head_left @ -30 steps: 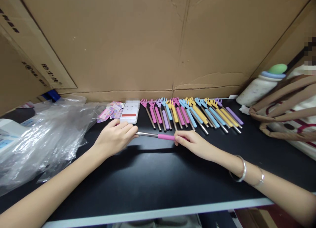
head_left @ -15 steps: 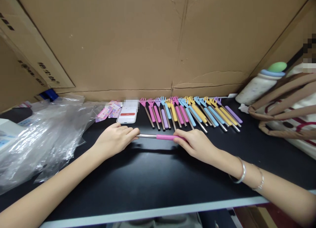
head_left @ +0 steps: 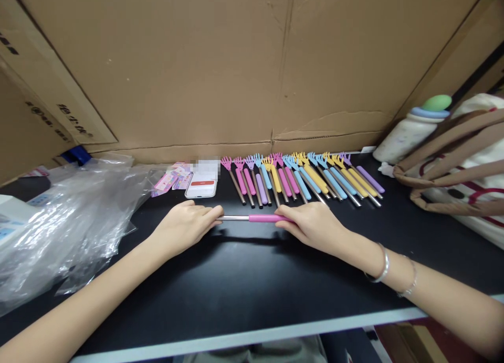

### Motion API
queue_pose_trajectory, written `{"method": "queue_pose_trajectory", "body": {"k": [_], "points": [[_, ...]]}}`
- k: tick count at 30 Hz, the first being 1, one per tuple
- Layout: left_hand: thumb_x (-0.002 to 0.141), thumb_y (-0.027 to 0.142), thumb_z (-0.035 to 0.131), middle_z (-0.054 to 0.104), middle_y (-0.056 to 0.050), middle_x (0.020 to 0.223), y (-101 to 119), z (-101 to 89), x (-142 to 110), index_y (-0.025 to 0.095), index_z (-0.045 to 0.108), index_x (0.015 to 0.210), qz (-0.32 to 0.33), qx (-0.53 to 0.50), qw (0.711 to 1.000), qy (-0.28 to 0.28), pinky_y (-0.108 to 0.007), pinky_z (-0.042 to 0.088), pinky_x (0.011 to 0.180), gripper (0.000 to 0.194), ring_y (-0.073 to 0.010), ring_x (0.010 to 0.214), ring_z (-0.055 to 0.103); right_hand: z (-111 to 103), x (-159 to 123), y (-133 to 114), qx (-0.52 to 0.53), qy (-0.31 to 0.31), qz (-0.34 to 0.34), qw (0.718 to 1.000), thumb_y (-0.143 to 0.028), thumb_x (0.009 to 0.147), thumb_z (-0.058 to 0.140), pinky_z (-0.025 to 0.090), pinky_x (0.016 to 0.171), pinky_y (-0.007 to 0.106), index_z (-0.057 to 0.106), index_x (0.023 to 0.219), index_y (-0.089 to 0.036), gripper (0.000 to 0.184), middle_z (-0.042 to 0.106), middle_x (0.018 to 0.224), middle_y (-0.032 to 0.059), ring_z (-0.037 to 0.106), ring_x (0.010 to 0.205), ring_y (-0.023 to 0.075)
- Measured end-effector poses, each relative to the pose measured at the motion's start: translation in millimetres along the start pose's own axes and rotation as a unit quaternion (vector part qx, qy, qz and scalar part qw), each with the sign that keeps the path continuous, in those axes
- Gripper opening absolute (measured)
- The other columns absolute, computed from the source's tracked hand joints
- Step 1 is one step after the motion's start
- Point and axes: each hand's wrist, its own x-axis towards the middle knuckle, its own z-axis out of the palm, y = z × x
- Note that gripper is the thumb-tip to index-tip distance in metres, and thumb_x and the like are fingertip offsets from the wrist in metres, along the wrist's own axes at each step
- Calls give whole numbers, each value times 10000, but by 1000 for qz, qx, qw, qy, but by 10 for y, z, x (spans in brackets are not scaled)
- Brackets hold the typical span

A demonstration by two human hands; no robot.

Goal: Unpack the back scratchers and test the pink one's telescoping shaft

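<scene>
Near the middle of the frame, a rod (head_left: 262,218) lies almost level between two hands, raised above the black table (head_left: 244,295), with a dark shadow below it. The left hand (head_left: 191,226), left of centre, is closed, its fingers curled over the metal end of the rod; the tips are mostly hidden. The right hand (head_left: 315,224), right of centre, is closed around the pink sleeve at the other end, its thumb along the sleeve; the end inside this hand is out of sight. Two silvery bracelets (head_left: 384,263) circle the right wrist and forearm. Just above the hands, a row of scratchers (head_left: 293,177) in pink, purple, blue and yellow runs from the centre towards the right, claws towards the top of the frame. Left of the row lies a phone (head_left: 201,187), with printed cards (head_left: 173,178) beside it. Clear plastic bags (head_left: 79,226) heap up at the left, partly over a white box (head_left: 13,216). At the right, a bottle (head_left: 409,137) with a green top leans beside a tote (head_left: 464,163) with brown straps. Cardboard (head_left: 197,64) fills the top of the frame.
</scene>
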Motion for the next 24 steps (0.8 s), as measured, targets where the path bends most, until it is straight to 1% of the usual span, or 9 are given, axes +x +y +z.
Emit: {"method": "queue_pose_trajectory", "body": {"k": [8,15,24], "points": [[953,309,327,632,31,637,8,4,4,207,490,832,-6,-21,1000,-19,-269,319,545,227,-144,517,562,-12,4,23,7,-13,-11,1000,-412,964,265,240,475,234,579,865,-159,416,599,539,8,543,459,116],[957,319,299,647,20,661,24,9,4,207,502,859,-3,-22,999,-30,-263,319,543,251,-141,540,579,7,14,41,12,-28,-14,999,-403,962,271,251,484,230,571,867,-163,395,602,549,10,548,474,117],[960,315,284,638,29,645,31,3,7,204,496,853,4,-23,999,-22,-264,330,531,262,-144,541,594,2,5,51,11,-35,-17,999,-393,960,282,258,491,229,564,853,-167,377,616,562,17,551,479,117]]}}
